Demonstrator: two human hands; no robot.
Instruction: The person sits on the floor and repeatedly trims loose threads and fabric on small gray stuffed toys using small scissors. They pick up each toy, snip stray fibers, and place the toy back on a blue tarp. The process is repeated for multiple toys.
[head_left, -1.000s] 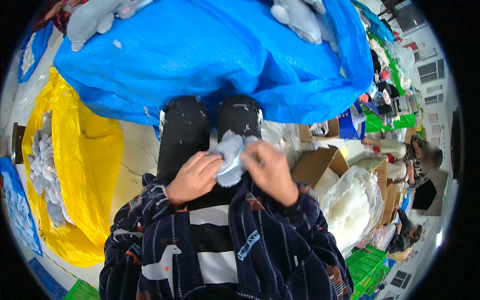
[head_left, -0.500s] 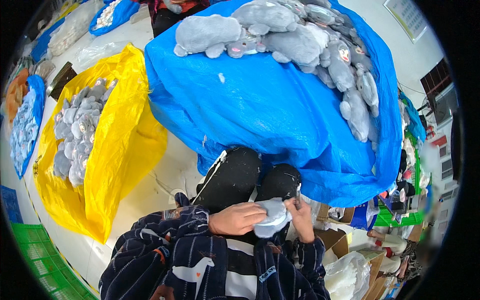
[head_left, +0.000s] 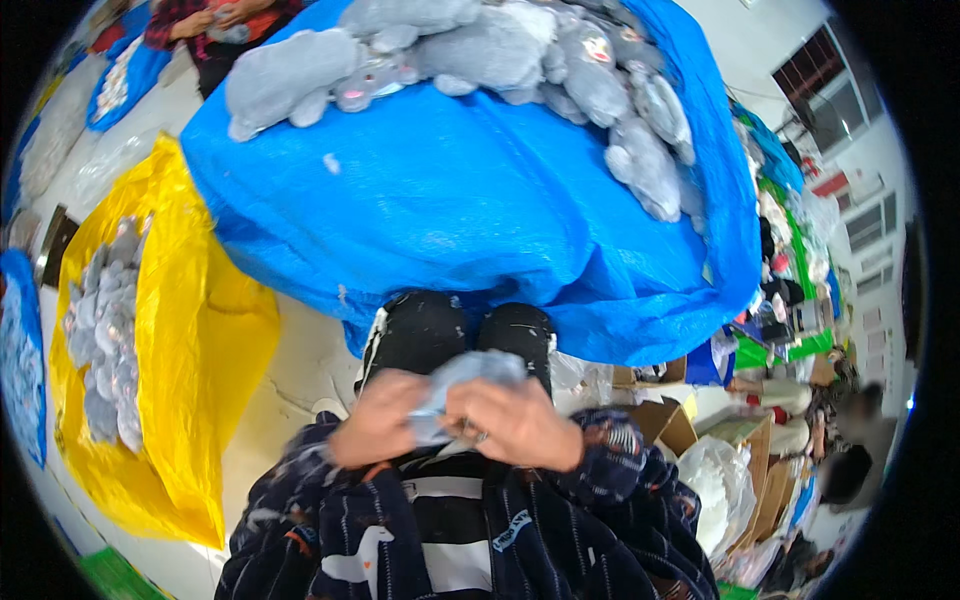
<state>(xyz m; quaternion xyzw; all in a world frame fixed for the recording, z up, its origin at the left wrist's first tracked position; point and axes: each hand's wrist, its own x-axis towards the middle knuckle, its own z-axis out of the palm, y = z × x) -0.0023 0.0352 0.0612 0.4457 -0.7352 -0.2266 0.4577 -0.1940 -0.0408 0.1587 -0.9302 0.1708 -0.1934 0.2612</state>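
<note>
Above my lap, a small grey plush piece [head_left: 478, 370] is held between both hands and is slightly blurred. My left hand [head_left: 378, 422] closes on its left side, its fingers smeared by motion. On the near right side, my right hand [head_left: 518, 420] has its fingers curled and pressed against the plush. Something small and dark glints at those fingers, too blurred to name. Beyond my knees spreads a large blue sheet sack [head_left: 400, 200], with several grey stuffed toys [head_left: 490, 50] heaped along its far and right edges.
To the left stands a yellow sack [head_left: 190, 350] holding several small grey plush pieces [head_left: 105, 330]. Cardboard boxes [head_left: 665, 425] and a clear plastic bag [head_left: 720, 490] are at my right. At the far left, another person [head_left: 225, 35] handles a grey piece.
My head view has shifted right. My right hand has come across the plush piece toward my left hand, and the piece has turned. The thin tool seen at my right fingers no longer shows clearly.
</note>
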